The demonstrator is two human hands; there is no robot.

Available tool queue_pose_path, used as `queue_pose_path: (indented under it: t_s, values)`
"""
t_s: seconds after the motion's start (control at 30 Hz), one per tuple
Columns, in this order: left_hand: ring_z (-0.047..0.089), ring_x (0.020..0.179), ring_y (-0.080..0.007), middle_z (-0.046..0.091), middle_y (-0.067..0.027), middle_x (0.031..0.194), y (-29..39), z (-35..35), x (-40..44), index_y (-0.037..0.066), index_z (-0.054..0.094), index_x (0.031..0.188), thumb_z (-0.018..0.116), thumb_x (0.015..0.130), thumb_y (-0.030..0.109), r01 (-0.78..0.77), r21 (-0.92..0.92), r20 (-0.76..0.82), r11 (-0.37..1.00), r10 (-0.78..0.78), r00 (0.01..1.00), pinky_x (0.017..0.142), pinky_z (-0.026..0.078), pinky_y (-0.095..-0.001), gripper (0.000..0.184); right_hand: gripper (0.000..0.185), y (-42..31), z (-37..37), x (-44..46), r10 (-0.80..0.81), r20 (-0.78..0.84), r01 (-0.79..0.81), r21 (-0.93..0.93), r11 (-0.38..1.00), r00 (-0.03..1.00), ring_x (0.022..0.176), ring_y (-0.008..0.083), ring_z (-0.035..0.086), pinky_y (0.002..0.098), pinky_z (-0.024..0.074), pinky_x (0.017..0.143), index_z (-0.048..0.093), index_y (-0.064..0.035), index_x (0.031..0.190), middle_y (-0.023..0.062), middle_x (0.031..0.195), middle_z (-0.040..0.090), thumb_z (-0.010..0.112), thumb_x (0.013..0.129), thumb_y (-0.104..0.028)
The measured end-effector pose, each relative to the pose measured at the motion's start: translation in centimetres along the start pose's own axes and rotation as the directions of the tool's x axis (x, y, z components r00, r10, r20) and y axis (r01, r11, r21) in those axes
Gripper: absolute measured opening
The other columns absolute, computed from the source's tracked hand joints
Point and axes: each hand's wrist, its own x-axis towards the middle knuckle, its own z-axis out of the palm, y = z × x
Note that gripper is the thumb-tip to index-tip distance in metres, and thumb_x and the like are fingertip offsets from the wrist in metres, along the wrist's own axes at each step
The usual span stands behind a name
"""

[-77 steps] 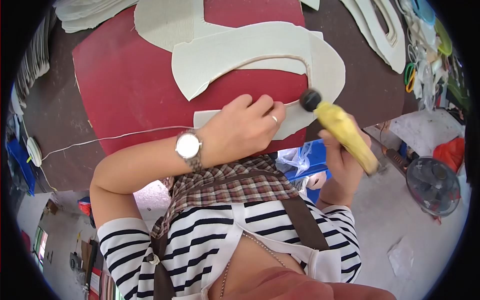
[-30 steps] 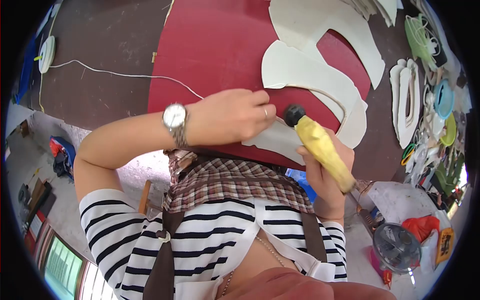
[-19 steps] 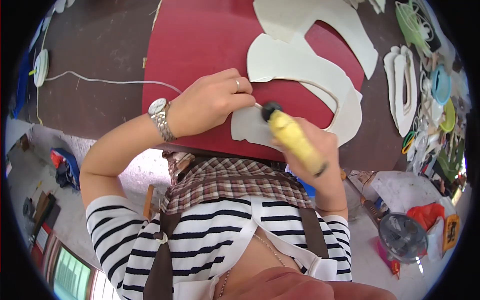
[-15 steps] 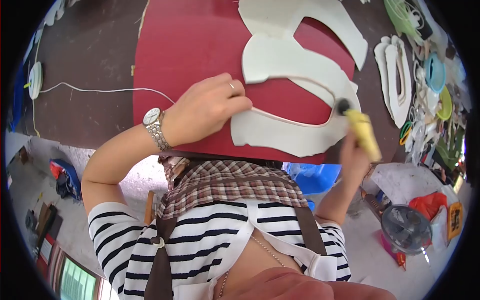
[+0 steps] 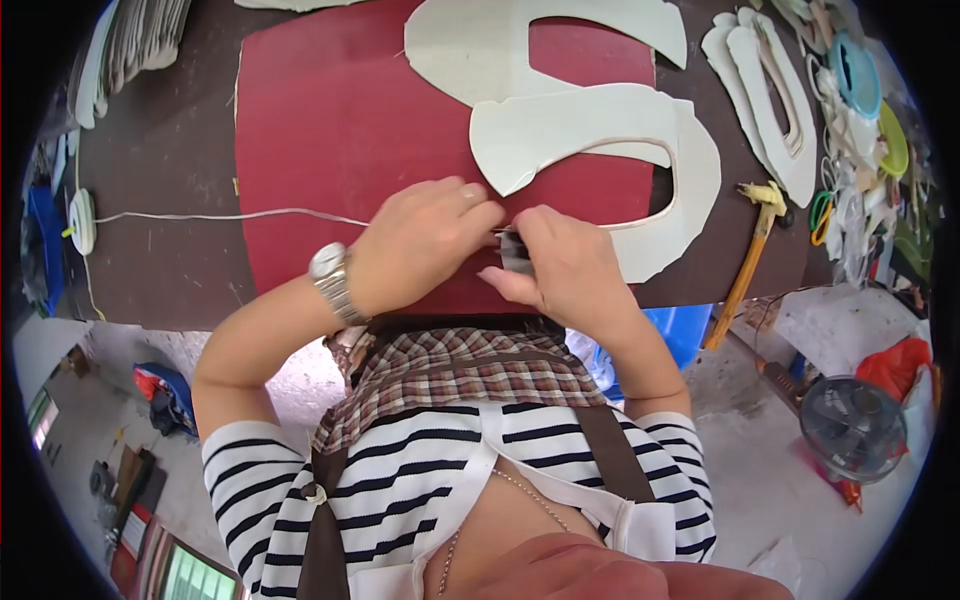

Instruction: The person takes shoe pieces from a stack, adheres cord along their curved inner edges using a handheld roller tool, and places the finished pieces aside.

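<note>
My left hand [image 5: 425,240], with a watch on its wrist, pinches a thin white cord [image 5: 230,216] that runs from a white spool [image 5: 84,222] at the table's left. Close against it, my right hand [image 5: 570,262] grips a small dark metal tool [image 5: 515,252], blurred and partly covered by the fingers. Under the right hand lies a white curved shoe-upper piece [image 5: 690,235], with a narrow strip along its inner edge. Where the cord meets this piece, my hands hide it. A hammer [image 5: 748,265] with a wooden handle rests at the right, its handle reaching past the table edge.
A red board [image 5: 340,130] covers the middle of the brown table [image 5: 150,270]. Another white cut piece [image 5: 460,50] lies beyond. Stacked white pieces [image 5: 765,100], green-handled scissors [image 5: 821,215] and a blue basket [image 5: 856,75] are at the right. A stack of pieces [image 5: 135,45] stands far left.
My right hand has put the hammer down at the right and moved left beside my left hand, now with the small metal tool. The view has shifted, and the near white piece is turned slightly.
</note>
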Motion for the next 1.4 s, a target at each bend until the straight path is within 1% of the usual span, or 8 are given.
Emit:
queue_pose_path:
  t_s: [0.23,0.33,0.47,0.57,0.83,1.03,1.13,1.4]
  values:
    - [0.060,0.075,-0.0310,0.060,-0.0104,0.081,2.0,-1.7,-0.6,0.005,0.062,0.092,0.074,0.081,0.003,0.064,0.028,-0.031,0.998,-0.063,0.998,0.067,0.050,-0.0397,0.016,0.034,-1.2,1.3,0.6,0.057,0.089,-0.023,-0.344,0.939,0.994,0.065,0.0235,0.067,0.0356,0.0534,0.056,0.058,-0.0072,0.079,0.0093,0.069,0.060,0.071,0.089,-0.036]
    - [0.062,0.082,-0.0258,0.060,-0.0105,0.093,3.0,-4.3,0.0,0.005,0.057,0.093,0.064,0.093,0.004,0.149,-0.466,-0.113,0.872,-0.226,0.968,0.071,0.052,-0.0395,0.007,0.034,0.2,-0.6,1.0,0.066,0.130,-0.048,-0.142,0.989,0.989,0.069,0.0264,0.069,0.0383,0.0545,0.059,0.061,-0.0045,0.079,0.0108,0.073,0.065,0.069,0.091,-0.035]
    - [0.060,0.089,-0.0270,0.051,-0.0120,0.111,7.1,-7.0,2.0,0.007,0.052,0.096,0.057,0.100,0.007,-0.316,-0.939,-0.276,-0.137,-0.249,0.928,0.077,0.055,-0.0481,0.006,0.044,8.0,-8.2,1.4,0.303,-0.571,-0.403,-0.053,0.914,0.763,0.090,0.0307,0.070,0.0394,0.0553,0.078,0.069,-0.0028,0.104,0.0129,0.101,0.070,0.081,0.081,-0.039]
    - [0.059,0.089,-0.0295,0.046,-0.0112,0.115,8.1,-7.9,3.9,0.004,0.047,0.097,0.055,0.099,0.004,-0.246,-0.824,-0.305,-0.510,0.033,0.952,0.075,0.055,-0.0578,0.008,0.051,14.1,-10.3,-0.2,0.466,-0.453,-0.587,-0.171,0.791,0.760,0.083,0.0279,0.066,0.0381,0.0522,0.074,0.063,-0.0021,0.097,0.0122,0.094,0.067,0.084,0.076,-0.044]
    - [0.061,0.084,-0.0293,0.043,-0.0108,0.115,9.7,-8.7,1.4,-0.004,0.048,0.098,0.048,0.101,0.001,-0.335,-0.816,-0.388,-0.471,0.017,0.922,0.067,0.054,-0.0627,0.005,0.037,14.5,-15.5,-4.9,0.602,-0.594,-0.567,0.277,0.776,0.534,0.067,0.0101,0.049,0.0278,0.0424,0.063,0.060,-0.0007,0.082,-0.0032,0.072,0.054,0.081,0.084,-0.032]
    - [0.062,0.085,-0.0307,0.043,-0.0120,0.113,10.4,-9.4,2.3,-0.006,0.051,0.093,0.053,0.099,0.001,-0.260,-0.861,-0.317,-0.437,0.060,0.947,0.060,0.053,-0.0604,0.010,0.036,16.6,-9.4,-2.5,0.181,-0.434,-0.250,-0.106,0.963,0.882,0.070,0.0092,0.051,0.0247,0.0438,0.066,0.065,-0.0016,0.105,-0.0021,0.084,0.060,0.082,0.082,-0.023]
    - [0.062,0.086,-0.0314,0.043,-0.0125,0.113,10.9,-9.4,1.8,-0.007,0.052,0.092,0.055,0.097,0.000,-0.289,-0.864,-0.325,-0.413,0.018,0.945,0.060,0.053,-0.0594,0.009,0.033,13.6,-9.5,-2.9,0.553,-0.344,-0.558,0.094,0.825,0.759,0.070,0.0085,0.049,0.0236,0.0411,0.065,0.061,-0.0049,0.094,-0.0042,0.079,0.055,0.084,0.079,-0.023]
    - [0.053,0.094,-0.0264,0.048,-0.0071,0.121,13.7,-5.8,5.0,0.006,0.056,0.089,0.049,0.102,0.008,-0.506,-0.605,-0.558,-0.615,-0.125,0.820,0.076,0.052,-0.0446,0.015,0.055,22.3,-23.1,-10.7,0.467,-0.796,-0.746,0.030,0.666,0.385,0.069,0.0151,0.053,0.0303,0.0448,0.065,0.060,-0.0003,0.088,0.0002,0.075,0.057,0.087,0.075,-0.047]
